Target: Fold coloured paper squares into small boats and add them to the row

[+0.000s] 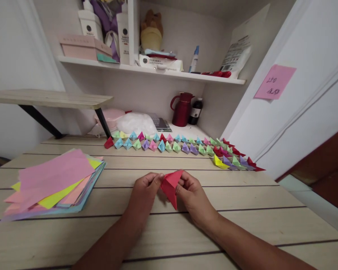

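Observation:
Between my two hands, just above the slatted table, is a red folded paper (170,184) with pointed corners, one of them hanging down. My left hand (143,193) pinches its left edge between thumb and fingers. On the other side my right hand (194,195) grips the right edge, thumb in front and fingers partly hidden behind the paper. Beyond the hands stand rows of small folded paper boats (161,146) in many colours. A yellow paper boat (221,162) begins a shorter row at the right.
A loose stack of coloured paper sheets (56,180) lies on the left of the table (124,240). Behind the boats are a white plastic bag (136,123), a red jug (182,108) and a dark bottle (195,111). A small raised shelf (45,98) juts in at left.

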Demonstrator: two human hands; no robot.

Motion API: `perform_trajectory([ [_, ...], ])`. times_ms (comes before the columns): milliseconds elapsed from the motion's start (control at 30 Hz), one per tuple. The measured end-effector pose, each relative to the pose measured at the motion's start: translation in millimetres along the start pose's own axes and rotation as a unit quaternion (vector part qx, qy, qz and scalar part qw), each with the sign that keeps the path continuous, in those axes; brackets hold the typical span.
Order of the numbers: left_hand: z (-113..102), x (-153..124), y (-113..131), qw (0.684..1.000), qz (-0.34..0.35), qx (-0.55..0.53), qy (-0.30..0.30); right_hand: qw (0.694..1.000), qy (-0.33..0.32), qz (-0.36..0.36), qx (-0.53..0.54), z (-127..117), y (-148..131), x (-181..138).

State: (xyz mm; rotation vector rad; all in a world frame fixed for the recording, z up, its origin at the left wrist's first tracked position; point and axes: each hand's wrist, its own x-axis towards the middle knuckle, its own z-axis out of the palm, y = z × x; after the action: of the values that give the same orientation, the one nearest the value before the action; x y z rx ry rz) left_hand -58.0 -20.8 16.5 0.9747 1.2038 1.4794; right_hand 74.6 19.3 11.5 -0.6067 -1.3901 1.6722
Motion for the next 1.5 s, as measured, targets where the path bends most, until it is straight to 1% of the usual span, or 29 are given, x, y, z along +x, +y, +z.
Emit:
perform_trajectory([
  [67, 0.4, 0.9, -0.3, 1.0, 0.007, -0.001, 0.008, 0.999, 0.011, -0.009, -0.029, -0.9, -1.1, 1.3],
  [100, 0.1, 1.3, -0.3, 1.0, 0.015, 0.004, 0.023, 0.998, 0.02, -0.018, -0.048, -2.0, -1.5, 2.7],
  [167, -1.2, 0.9, 0.5, 0.995, 0.041, 0.035, 0.079, 0.994, 0.046, -0.042, -0.089, -5.9, -1.9, 6.7],
  [233, -2.6, -2.1, 2.7, 0.979, 0.089, 0.103, 0.154, 0.985, 0.076, -0.066, -0.14, -11.8, -1.9, 11.4],
  [267, -2.9, -4.6, 4.2, 0.963, 0.128, 0.147, 0.187, 0.978, 0.092, -0.076, -0.173, -15.2, -1.9, 13.6],
  [300, -2.7, -7.5, 5.6, 0.944, 0.179, 0.192, 0.201, 0.969, 0.107, -0.084, -0.208, -18.5, -2.0, 15.6],
  [333, -1.8, -10.8, 6.8, 0.92, 0.242, 0.236, 0.2, 0.958, 0.121, -0.091, -0.244, -21.5, -2.2, 17.2],
  [367, -0.2, -13.9, 7.5, 0.892, 0.313, 0.271, 0.181, 0.947, 0.133, -0.097, -0.277, -24.0, -2.5, 18.3],
  [400, 2.1, -16.7, 7.4, 0.868, 0.367, 0.297, 0.152, 0.935, 0.144, -0.104, -0.307, -25.8, -3.0, 18.8],
  [433, 4.9, -18.8, 6.5, 0.852, 0.397, 0.317, 0.127, 0.925, 0.151, -0.111, -0.331, -26.7, -3.6, 18.7],
  [467, 7.7, -20.0, 4.7, 0.843, 0.406, 0.336, 0.104, 0.916, 0.155, -0.118, -0.35, -26.7, -4.4, 18.0],
  [533, 12.4, -19.3, -0.3, 0.844, 0.383, 0.368, 0.073, 0.903, 0.149, -0.129, -0.381, -24.8, -6.0, 15.1],
  [567, 13.7, -17.7, -3.0, 0.848, 0.366, 0.377, 0.067, 0.898, 0.142, -0.133, -0.394, -23.2, -6.9, 13.1],
  [633, 14.3, -13.5, -7.3, 0.86, 0.332, 0.379, 0.079, 0.889, 0.127, -0.141, -0.416, -19.9, -8.8, 8.7],
  [733, 13.2, -9.0, -9.0, 0.873, 0.301, 0.364, 0.119, 0.88, 0.106, -0.159, -0.434, -16.6, -11.6, 3.4],
  [867, 15.6, -9.0, -7.8, 0.867, 0.316, 0.364, 0.128, 0.873, 0.088, -0.202, -0.436, -16.8, -13.8, 0.3],
  [967, 17.5, -9.7, -8.8, 0.857, 0.329, 0.376, 0.128, 0.857, 0.075, -0.237, -0.451, -18.4, -13.6, -0.4],
  [1067, 15.9, -8.8, -10.2, 0.853, 0.32, 0.387, 0.138, 0.842, 0.067, -0.266, -0.465, -19.3, -12.2, -0.6],
  [1133, 13.2, -7.7, -10.8, 0.851, 0.311, 0.4, 0.137, 0.838, 0.055, -0.275, -0.468, -19.4, -11.1, -0.4],
  [1233, 8.4, -6.4, -11.0, 0.845, 0.287, 0.433, 0.123, 0.843, 0.038, -0.264, -0.468, -19.1, -10.3, 0.3],
  [1400, 3.1, -5.4, -13.2, 0.832, 0.207, 0.506, 0.093, 0.853, 0.029, -0.187, -0.487, -19.7, -8.4, 3.5],
  [1467, 1.8, -3.8, -15.4, 0.834, 0.185, 0.513, 0.087, 0.864, 0.03, -0.16, -0.477, -21.0, -6.4, 5.9],
  [1500, 1.2, -2.6, -16.7, 0.839, 0.18, 0.506, 0.084, 0.872, 0.032, -0.15, -0.464, -21.9, -5.4, 7.3],
])
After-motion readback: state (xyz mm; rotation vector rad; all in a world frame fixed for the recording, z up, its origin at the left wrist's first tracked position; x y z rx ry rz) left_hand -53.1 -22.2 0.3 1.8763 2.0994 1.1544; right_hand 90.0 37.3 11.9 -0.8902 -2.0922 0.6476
